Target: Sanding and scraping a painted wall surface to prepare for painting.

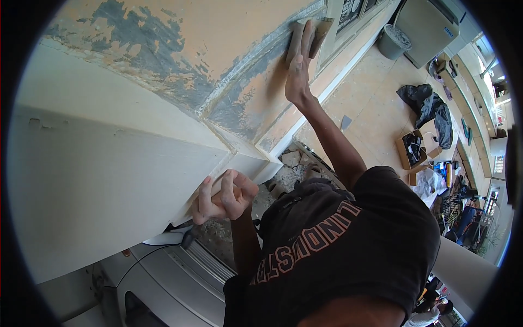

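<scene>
At the upper middle, my right hand (298,82) reaches up to a peach wall (204,22) with grey scraped patches. Its fingers press a curled brownish-grey sheet that looks like sandpaper (322,34) against the wall, near a pale raised strip. Lower and to the left, my left hand (226,197) is at the corner edge of a white wall surface (120,163). Its fingers are bent but apart, with nothing visible in them; the far side of the palm is hidden.
Rubble (292,159) lies by my feet. A silver car (169,278) stands below the white wall. On the tiled floor to the right are a bucket (393,42), a black plastic bag (430,109), an open cardboard box (407,151) and a small grey piece (346,121).
</scene>
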A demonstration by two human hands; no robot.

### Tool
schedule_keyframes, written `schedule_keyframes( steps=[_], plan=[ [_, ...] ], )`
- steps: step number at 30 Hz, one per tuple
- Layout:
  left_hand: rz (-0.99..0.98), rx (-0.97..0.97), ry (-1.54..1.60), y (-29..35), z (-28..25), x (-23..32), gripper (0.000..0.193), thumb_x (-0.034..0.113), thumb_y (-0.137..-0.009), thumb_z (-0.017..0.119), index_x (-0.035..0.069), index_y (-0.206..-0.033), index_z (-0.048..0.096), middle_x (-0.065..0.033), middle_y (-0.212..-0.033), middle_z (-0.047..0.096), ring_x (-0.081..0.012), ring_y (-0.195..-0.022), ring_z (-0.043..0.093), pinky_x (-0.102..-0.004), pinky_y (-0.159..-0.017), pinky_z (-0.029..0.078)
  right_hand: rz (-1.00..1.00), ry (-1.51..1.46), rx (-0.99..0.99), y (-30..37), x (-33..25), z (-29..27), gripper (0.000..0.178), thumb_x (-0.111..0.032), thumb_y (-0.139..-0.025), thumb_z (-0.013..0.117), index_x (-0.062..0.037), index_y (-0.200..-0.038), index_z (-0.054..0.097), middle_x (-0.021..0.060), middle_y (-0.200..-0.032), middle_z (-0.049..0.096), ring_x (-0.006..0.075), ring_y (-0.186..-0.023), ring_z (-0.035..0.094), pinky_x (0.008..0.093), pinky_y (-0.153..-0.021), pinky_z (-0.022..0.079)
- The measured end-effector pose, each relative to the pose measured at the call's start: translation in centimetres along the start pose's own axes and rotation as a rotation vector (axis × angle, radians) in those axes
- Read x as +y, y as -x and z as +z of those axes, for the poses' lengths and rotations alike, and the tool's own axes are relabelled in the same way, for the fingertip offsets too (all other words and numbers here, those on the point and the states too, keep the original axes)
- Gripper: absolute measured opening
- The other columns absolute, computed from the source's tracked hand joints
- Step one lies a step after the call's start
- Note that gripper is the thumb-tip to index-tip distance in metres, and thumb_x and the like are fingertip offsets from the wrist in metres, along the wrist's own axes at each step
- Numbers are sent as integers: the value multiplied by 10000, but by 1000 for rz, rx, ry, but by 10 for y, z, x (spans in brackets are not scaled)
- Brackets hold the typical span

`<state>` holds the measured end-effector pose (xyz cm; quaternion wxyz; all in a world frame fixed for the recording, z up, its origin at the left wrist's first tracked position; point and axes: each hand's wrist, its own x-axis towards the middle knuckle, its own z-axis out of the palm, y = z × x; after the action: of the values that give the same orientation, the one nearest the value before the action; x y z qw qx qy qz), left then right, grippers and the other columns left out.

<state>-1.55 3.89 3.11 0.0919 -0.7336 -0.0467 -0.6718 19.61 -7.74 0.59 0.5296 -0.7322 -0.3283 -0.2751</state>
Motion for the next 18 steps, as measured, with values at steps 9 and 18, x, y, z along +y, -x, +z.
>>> schedule_keyframes(
  steps=[9, 18],
  plan=[
    [26, -107, -57, 4, -11, -4, 65, 176, -835, 607, 156, -787, 569, -106, -1056, 506, -260, -1015, 376, -383, -825, 378, -177, 242, -413, 94, 36, 33, 674, -580, -944, 145, -171, -1422, 387, 228, -1535, 48, 491, -1386, -55, 716, -1006, -8],
    [9, -130, -45, 6, -9, 1, 48, 169, -837, 600, 143, -811, 569, -116, -1052, 496, -261, -1016, 378, -376, -828, 382, -322, 41, -52, 42, -14, 51, 702, -519, -941, 193, -16, -1399, 367, 257, -1527, 45, 489, -1383, -98, 564, -1095, -76]
  ],
)
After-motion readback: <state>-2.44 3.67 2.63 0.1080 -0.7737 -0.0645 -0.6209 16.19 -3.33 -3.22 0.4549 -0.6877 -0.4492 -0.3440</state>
